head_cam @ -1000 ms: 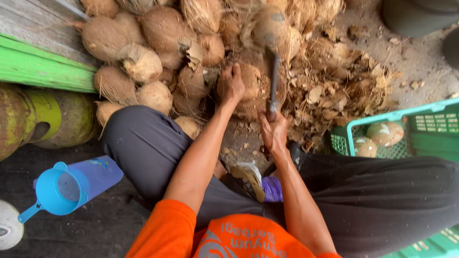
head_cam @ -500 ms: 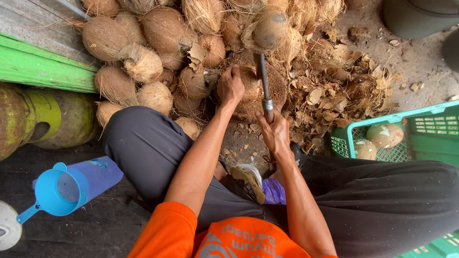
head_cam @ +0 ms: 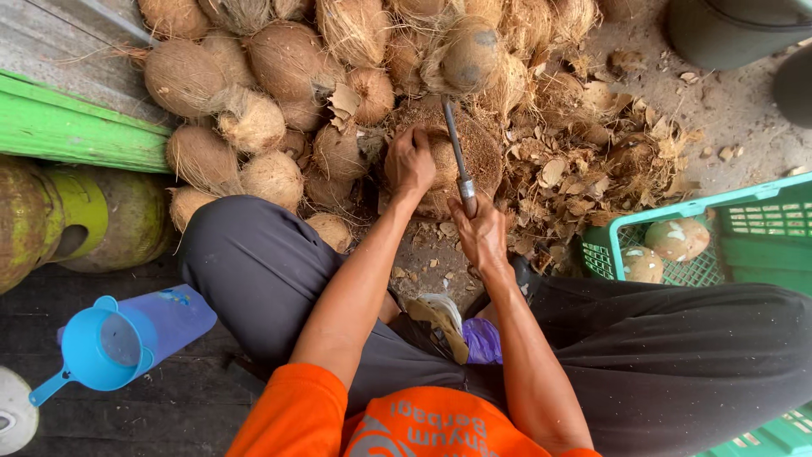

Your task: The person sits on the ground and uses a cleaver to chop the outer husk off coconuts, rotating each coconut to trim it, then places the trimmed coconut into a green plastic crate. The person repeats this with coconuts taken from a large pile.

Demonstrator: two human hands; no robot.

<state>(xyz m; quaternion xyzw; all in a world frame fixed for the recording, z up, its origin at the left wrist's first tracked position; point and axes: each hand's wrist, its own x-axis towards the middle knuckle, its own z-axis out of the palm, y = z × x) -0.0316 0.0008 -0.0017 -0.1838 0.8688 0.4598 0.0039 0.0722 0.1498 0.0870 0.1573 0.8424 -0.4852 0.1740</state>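
In the head view, a husked coconut (head_cam: 457, 165) is seen just above the middle of the frame, at the near edge of a pile of brown coconuts (head_cam: 254, 101), and it is steadied by the left hand (head_cam: 410, 161), whose grip is pressed down over its left side. A metal blade (head_cam: 453, 140) is held by its handle in the right hand (head_cam: 480, 233), the grip closed tightly around it, with the steel lying across the nut just beside the left fingers (head_cam: 419, 140). A slip of the blade on the fibrous shell is judged the chief danger, since those fingers could be cut; the nut could also be rolled off balance, as loose husk scraps (head_cam: 584, 178) are strewn beneath it on the ground
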